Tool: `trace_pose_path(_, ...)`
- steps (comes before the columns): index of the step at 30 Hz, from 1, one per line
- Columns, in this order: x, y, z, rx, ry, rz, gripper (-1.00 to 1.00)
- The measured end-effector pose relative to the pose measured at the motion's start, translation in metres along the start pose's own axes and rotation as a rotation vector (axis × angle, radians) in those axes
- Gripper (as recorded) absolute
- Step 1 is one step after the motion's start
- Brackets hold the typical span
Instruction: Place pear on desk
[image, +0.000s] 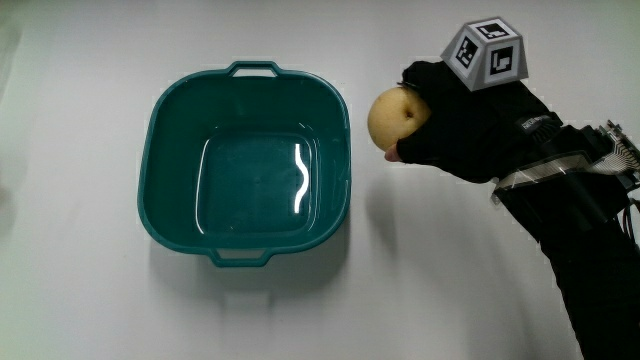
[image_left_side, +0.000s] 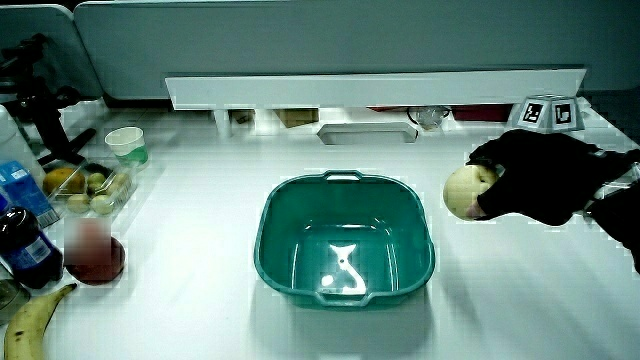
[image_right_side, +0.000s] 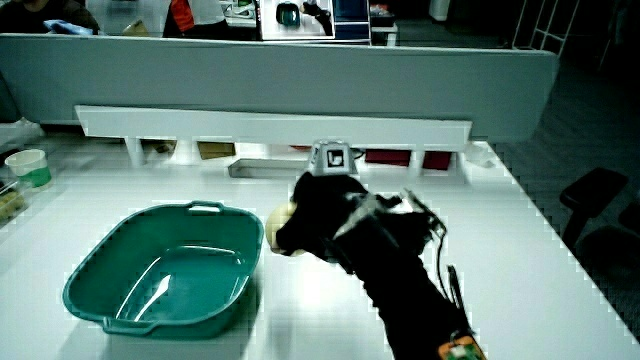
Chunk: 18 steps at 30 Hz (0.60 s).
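The hand (image: 455, 125) in its black glove is wrapped around a yellow pear (image: 397, 118), the fingers curled over the fruit so that only its rounded end shows, and it holds the pear just beside the rim of a teal tub (image: 246, 165), outside the tub and over the bare white table (image: 80, 290). A faint shadow lies on the table under the pear, yet whether the fruit is touching the surface or is a little above it cannot be told from the main view. The patterned cube (image: 487, 52) sits on the back of the hand, and the dark forearm (image: 580, 240) runs from the hand toward the person. The tub holds nothing; light glints on its flat floor, and it has a small handle on the rim nearest the person and another on the rim farthest from the person. In both side views the pear (image_left_side: 463, 190) (image_right_side: 283, 221) shows pale at the fingertips, close to the tub's rim (image_left_side: 345, 255) (image_right_side: 165, 265). In a side view a banana (image_left_side: 35, 318), a dark bottle (image_left_side: 25, 250), a clear tray of fruit (image_left_side: 90, 188) and a small cup (image_left_side: 127, 145) lie well apart from the tub, near the table's edge
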Motion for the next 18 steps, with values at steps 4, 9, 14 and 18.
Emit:
trace_pose_path(4,0.013,0.007,-0.008,-0.002,-0.009,-0.05,0.0)
trace_pose_path(9,0.024,0.012,-0.017,-0.03,0.009,-0.069,0.0)
trace_pose_path(14,0.035,0.021,-0.031,-0.05,0.008,-0.107,0.0)
trace_pose_path(18,0.044,0.027,-0.042,-0.082,0.026,-0.131,0.0)
